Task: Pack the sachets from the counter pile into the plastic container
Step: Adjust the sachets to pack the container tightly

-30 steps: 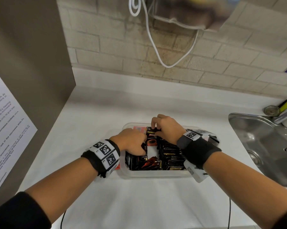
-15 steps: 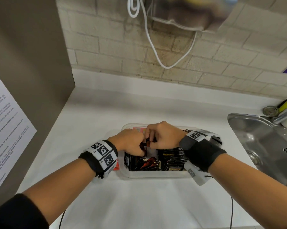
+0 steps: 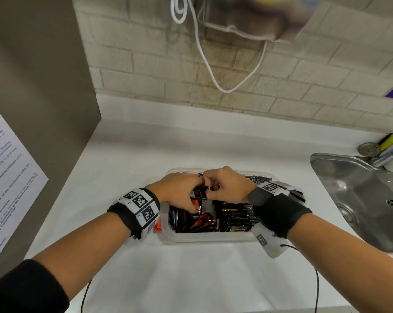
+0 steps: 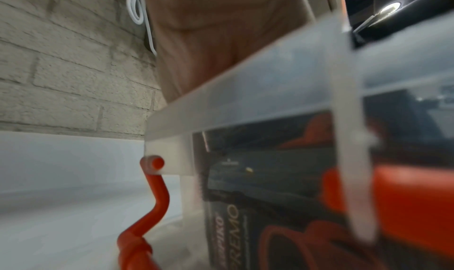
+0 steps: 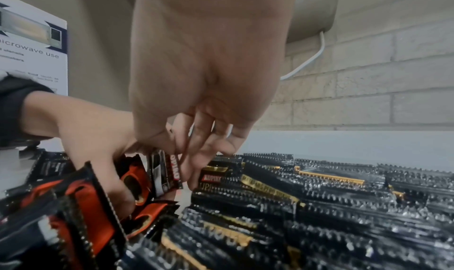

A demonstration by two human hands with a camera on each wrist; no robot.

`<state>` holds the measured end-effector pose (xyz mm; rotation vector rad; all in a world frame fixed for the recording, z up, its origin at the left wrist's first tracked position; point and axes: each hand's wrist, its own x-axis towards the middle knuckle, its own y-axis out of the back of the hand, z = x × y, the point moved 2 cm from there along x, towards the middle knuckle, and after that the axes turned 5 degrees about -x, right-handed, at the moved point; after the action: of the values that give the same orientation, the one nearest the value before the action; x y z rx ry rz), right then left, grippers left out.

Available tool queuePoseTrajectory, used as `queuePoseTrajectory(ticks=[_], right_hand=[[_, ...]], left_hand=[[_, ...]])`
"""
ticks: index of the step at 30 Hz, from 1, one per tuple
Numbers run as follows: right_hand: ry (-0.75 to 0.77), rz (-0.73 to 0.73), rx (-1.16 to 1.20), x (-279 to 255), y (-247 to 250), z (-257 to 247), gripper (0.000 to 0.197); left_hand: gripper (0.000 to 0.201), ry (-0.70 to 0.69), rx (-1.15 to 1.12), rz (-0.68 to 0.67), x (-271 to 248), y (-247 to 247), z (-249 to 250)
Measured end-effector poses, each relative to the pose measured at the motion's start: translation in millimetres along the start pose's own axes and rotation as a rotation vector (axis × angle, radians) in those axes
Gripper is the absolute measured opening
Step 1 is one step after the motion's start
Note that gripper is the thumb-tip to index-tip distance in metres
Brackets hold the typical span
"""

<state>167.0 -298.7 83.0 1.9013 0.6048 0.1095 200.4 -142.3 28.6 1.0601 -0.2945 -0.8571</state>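
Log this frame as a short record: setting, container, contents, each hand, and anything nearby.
setting: white counter against a brick wall, sink to the right
container: clear plastic container with a red latch, standing on the counter
contents: black-and-gold sachets in rows on the right, red-and-black sachets on the left
left hand: fingers down among the red-and-black sachets
right hand: pinches an upright sachet over the container
nearby: white cable hanging on the wall

Packed sachets crowd the container, leaving one narrow gap mid-box; open counter lies behind.
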Motion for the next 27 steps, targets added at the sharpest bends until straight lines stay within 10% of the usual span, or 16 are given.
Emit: queuePoseTrajectory(ticks=[27], right_hand=[[-0.108,0.214,0.170,-5.6,23.7,21.2,0.008]], left_hand=[[0.025,0.032,0.047,0.143,-6.1,-9.4,-4.8]])
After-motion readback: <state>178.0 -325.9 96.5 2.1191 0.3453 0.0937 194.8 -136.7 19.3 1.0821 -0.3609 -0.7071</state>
